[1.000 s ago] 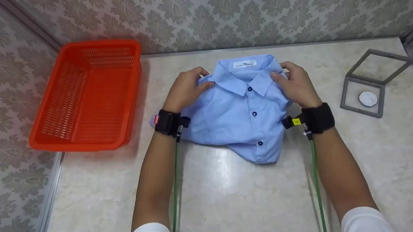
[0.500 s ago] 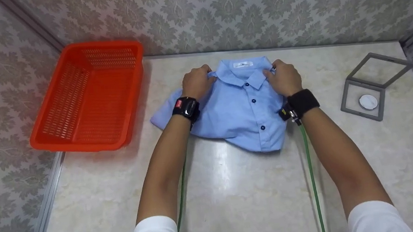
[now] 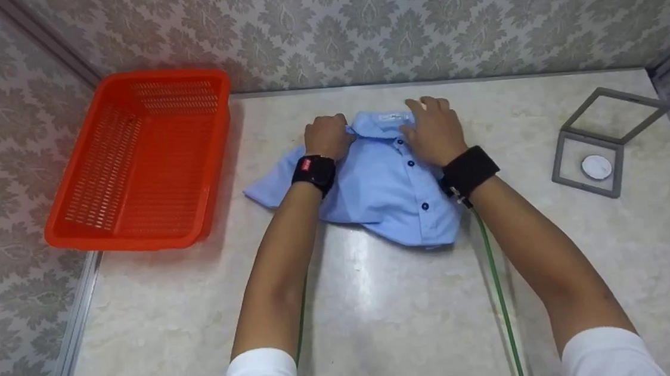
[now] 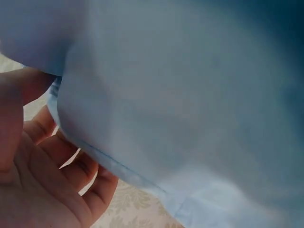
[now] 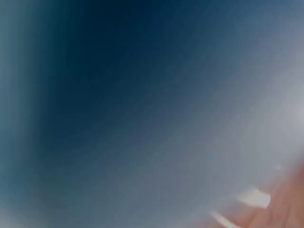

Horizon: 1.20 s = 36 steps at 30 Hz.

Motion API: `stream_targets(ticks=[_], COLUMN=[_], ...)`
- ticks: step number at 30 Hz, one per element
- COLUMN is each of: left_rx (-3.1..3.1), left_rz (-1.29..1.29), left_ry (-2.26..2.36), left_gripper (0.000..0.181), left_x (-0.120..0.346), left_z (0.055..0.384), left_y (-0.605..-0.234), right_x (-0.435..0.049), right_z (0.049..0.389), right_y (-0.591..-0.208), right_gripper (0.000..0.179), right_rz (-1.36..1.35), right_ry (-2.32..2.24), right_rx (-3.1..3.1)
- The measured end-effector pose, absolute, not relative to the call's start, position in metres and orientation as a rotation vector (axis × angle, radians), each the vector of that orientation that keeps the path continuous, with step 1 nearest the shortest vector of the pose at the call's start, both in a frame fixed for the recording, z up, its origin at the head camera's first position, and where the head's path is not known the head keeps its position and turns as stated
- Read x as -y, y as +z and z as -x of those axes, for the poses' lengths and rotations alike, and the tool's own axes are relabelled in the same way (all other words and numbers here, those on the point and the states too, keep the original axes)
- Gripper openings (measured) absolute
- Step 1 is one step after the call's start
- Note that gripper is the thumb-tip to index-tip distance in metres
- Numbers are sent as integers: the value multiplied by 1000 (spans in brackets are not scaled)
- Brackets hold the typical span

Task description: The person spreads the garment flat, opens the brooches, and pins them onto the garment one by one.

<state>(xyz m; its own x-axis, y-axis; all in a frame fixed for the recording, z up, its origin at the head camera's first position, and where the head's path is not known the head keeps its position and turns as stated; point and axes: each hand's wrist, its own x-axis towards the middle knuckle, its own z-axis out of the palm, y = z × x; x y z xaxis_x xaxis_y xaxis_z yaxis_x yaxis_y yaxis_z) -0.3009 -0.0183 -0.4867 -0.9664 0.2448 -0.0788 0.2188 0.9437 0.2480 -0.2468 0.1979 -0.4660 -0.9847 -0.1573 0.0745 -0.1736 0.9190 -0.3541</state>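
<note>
A light blue button-up shirt [image 3: 380, 190] lies on the table with its collar toward the back wall. At its left shoulder, beside the collar, my left hand [image 3: 328, 138] pinches the cloth; the left wrist view shows the thumb and curled fingers of that hand [image 4: 61, 175] at the shirt's edge [image 4: 114, 164]. My right hand [image 3: 435, 132] grips the collar's right side and covers that half of it. Blurred blue cloth [image 5: 156, 118] fills most of the right wrist view, hiding the right fingertips.
An orange plastic basket [image 3: 208, 204] stands at the left. On the right side of the table [image 3: 394, 327] is a grey hinged frame [image 3: 586, 189] with a small round white object [image 3: 597, 167] in it. A patterned wall [image 3: 323, 33] rises behind.
My right hand has moved left across the collar, whose right half is now covered. The left hand has shifted slightly right, and the collar has come nearer to me over the last half second.
</note>
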Motion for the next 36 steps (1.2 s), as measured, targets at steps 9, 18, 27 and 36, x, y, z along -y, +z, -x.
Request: stream_targets(ticks=[9, 18, 27, 36], left_rx=[-2939, -2737, -2577, -2472], left_rz=[-353, -317, -276, -191], left_ry=[349, 420, 432, 502], left_gripper=[44, 52, 59, 84], left_x=[22, 57, 107, 136], left_z=[296, 286, 267, 247], left_y=[-488, -477, -456, -449], right_x=[-173, -176, -168, -170], right_z=[251, 249, 254, 255], right_y=[-474, -491, -487, -483], right_gripper=[59, 69, 81, 81], right_rz=[-458, -414, -371, -376], right_ry=[533, 574, 626, 602], right_rx=[3421, 3487, 3429, 3401])
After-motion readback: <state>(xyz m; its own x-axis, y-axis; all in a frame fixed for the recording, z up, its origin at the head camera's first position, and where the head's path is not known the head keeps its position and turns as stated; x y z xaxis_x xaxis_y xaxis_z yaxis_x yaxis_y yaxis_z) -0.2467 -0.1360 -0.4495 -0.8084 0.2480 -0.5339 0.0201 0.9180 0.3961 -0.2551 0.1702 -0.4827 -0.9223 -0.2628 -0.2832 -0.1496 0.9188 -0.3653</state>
